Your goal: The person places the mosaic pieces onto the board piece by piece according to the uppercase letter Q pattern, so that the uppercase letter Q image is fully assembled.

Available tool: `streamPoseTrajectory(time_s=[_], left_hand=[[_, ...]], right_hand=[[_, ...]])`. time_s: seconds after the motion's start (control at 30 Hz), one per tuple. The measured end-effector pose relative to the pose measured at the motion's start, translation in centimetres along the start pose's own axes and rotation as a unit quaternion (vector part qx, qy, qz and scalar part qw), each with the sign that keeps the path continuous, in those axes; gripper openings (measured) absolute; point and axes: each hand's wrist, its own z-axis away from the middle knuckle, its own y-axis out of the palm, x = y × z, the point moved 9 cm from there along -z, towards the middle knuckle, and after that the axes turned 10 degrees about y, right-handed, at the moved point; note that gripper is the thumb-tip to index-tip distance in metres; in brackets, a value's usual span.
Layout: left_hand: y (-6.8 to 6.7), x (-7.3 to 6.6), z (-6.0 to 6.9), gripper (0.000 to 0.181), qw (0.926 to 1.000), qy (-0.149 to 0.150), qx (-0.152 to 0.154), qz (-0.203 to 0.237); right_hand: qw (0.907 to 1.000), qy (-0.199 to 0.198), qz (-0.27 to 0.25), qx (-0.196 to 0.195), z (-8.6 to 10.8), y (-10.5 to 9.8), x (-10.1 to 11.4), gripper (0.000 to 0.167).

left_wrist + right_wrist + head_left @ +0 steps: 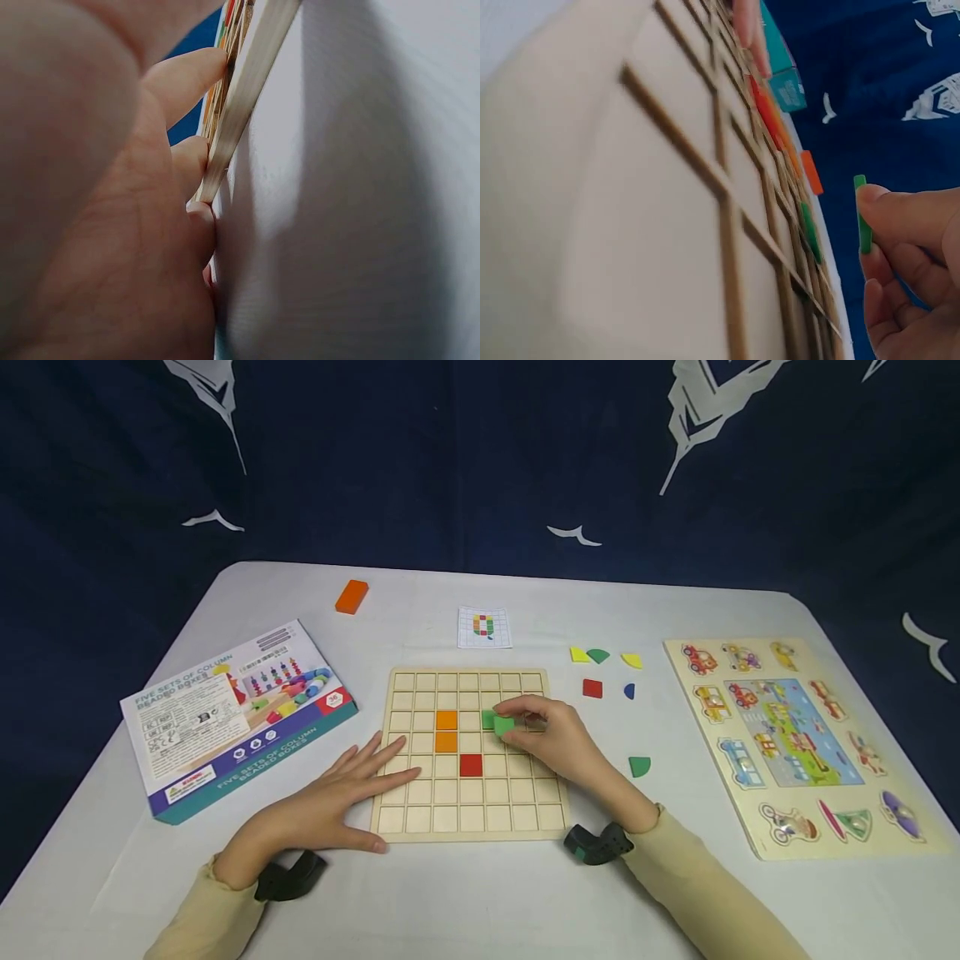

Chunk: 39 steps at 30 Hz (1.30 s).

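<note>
A wooden grid board [435,818] lies in the middle of the table. Two orange squares [446,732], a red square [471,766] and a green square [488,719] sit in its cells. Between thumb and fingers, my right hand [555,739] pinches another green square tile [504,727] just above the board, beside the seated green one. The right wrist view shows this held tile [863,217] edge-on, apart from the board. My left hand [348,797] rests with spread, straight fingers on the board's left edge; the left wrist view shows its palm [127,247] beside the wooden rim [247,90].
Behind the board lies a pattern card [484,627]. Loose pieces, including a red square [592,688] and a green quarter-circle [640,767], lie to the right. A cardboard box [240,718] is at left, an orange block [352,597] behind, a picture puzzle [802,747] at right.
</note>
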Motion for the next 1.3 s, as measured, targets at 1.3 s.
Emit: streamPoseTrajectory(time_s=[1.3], left_hand=[[0.0, -0.1, 0.0, 0.084, 1.0000, -0.003, -0.005, 0.003]], right_hand=[[0.9971, -0.024, 0.025, -0.068, -0.6, -3.1, 0.4, 0.026]])
